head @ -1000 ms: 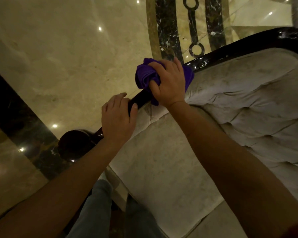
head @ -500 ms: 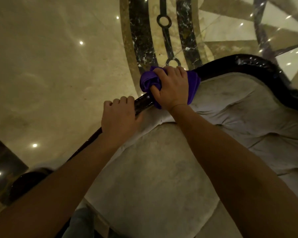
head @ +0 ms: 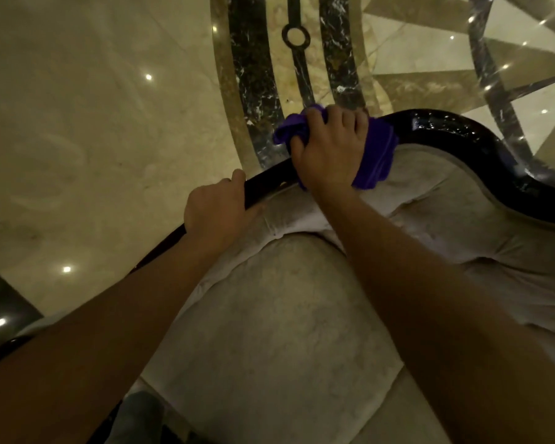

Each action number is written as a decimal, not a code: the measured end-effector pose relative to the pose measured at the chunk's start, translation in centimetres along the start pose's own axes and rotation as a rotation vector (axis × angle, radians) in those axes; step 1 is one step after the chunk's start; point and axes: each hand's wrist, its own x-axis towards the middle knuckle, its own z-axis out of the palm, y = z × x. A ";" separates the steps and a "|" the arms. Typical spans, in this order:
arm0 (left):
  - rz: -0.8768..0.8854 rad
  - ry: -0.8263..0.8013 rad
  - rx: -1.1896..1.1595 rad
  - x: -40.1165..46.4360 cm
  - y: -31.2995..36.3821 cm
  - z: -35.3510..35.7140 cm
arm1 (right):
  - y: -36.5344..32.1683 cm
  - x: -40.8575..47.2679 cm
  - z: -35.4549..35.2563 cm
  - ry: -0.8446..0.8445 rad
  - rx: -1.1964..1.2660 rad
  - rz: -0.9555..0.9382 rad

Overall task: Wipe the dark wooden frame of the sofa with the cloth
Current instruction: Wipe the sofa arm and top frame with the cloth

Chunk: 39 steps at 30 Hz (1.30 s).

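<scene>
Right hand (head: 330,152) closed on bunched purple cloth (head: 377,155), pressing it onto glossy dark wooden sofa frame (head: 455,139) at top of backrest curve, centre far. Cloth wrapped over rail, one wad sticking out left of thumb, rest hanging down right of wrist onto upholstery. Fingers curled over far side of rail, thumb on near-left side.

Left hand (head: 215,206) gripping same dark frame lower left, just beside right hand but apart, bare strip of rail between them. Fingers hooked over far edge, thumb lying along near side against fabric. Holds no cloth.

Frame running as thin black curve from bottom left up to both hands, then swelling into wider S-bend toward right edge, specks of reflected light on gloss. Pale grey tufted sofa upholstery (head: 269,315) filling near centre and right, rounded cushion panel under forearms, creased seams right.

Polished beige marble floor (head: 93,123) behind, far and left, with black veined inlay bands (head: 253,75) and ring motif top centre, light spots reflected. Bit of blue-grey trouser leg (head: 138,411) bottom left.
</scene>
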 end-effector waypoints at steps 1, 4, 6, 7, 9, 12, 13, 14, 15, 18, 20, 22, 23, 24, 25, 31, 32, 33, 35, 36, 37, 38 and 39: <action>-0.005 0.007 0.018 0.0 0.1 0.1 | -1.2 -0.5 0.2 -0.006 0.045 0.012; -0.029 0.046 0.037 0.2 0.1 0.8 | -4.2 -1.8 1.1 0.009 0.154 0.059; -0.020 0.070 0.042 0.4 0.3 1.2 | -4.7 -1.8 1.3 -0.006 0.169 0.072; -0.005 0.075 0.040 0.3 0.1 1.4 | -4.5 -1.7 1.0 -0.027 0.170 0.044; 0.012 0.089 0.056 0.2 -0.1 1.6 | -3.7 -1.8 0.6 -0.073 0.152 -0.065; 0.062 0.140 0.067 0.2 -0.2 1.4 | -0.2 -1.1 -0.4 -0.105 0.108 -0.214; 0.066 0.136 0.078 0.2 -0.1 1.2 | 1.4 -0.4 -0.6 -0.081 0.079 -0.206; 0.072 0.133 0.076 0.1 -0.1 1.2 | 3.0 0.5 -0.9 -0.055 0.034 -0.174; 0.076 0.131 0.062 0.1 -0.1 1.2 | 4.4 1.2 -1.3 -0.035 -0.015 -0.132; 0.065 0.107 0.054 0.2 -0.5 1.3 | 5.7 2.3 -1.7 -0.014 -0.084 -0.012; 0.065 0.105 0.034 0.2 -0.4 1.3 | 4.2 1.7 -1.5 -0.001 -0.053 0.032; 0.067 0.096 0.013 0.3 -0.4 1.2 | 2.1 0.8 -1.0 0.026 0.030 0.052; 0.078 0.090 0.012 0.4 -0.4 1.1 | 0.9 0.2 -0.7 0.027 0.072 0.046; 0.095 0.079 0.018 0.4 -0.5 1.1 | -0.3 -0.3 -0.4 0.020 0.109 0.043; 0.107 0.065 0.022 0.4 -0.5 1.2 | -1.2 -0.8 -0.1 0.008 0.136 0.049; 0.121 0.004 0.002 0.3 -0.2 0.2 | 1.9 0.2 -1.2 -0.057 0.094 -0.143; 0.144 0.009 -0.011 0.3 -0.2 0.1 | 3.6 0.7 -1.8 -0.050 0.060 -0.136; 0.166 0.005 -0.019 0.6 -0.2 0.0 | 5.4 1.5 -2.4 -0.034 0.027 -0.087; 0.195 0.019 -0.010 1.6 0.5 0.1 | 8.8 3.2 -3.7 -0.018 0.014 0.076; 0.215 0.040 -0.015 2.4 1.2 0.1 | 10.4 3.9 -4.4 -0.017 0.038 0.176; 0.231 0.056 -0.042 3.2 2.3 0.2 | 11.8 4.4 -5.0 -0.013 0.072 0.279; 0.236 0.061 -0.081 4.0 3.5 0.2 | 12.8 4.8 -5.4 -0.006 0.098 0.368; 0.235 0.060 -0.107 4.9 4.7 0.3 | 13.4 4.9 -5.5 0.004 0.120 0.419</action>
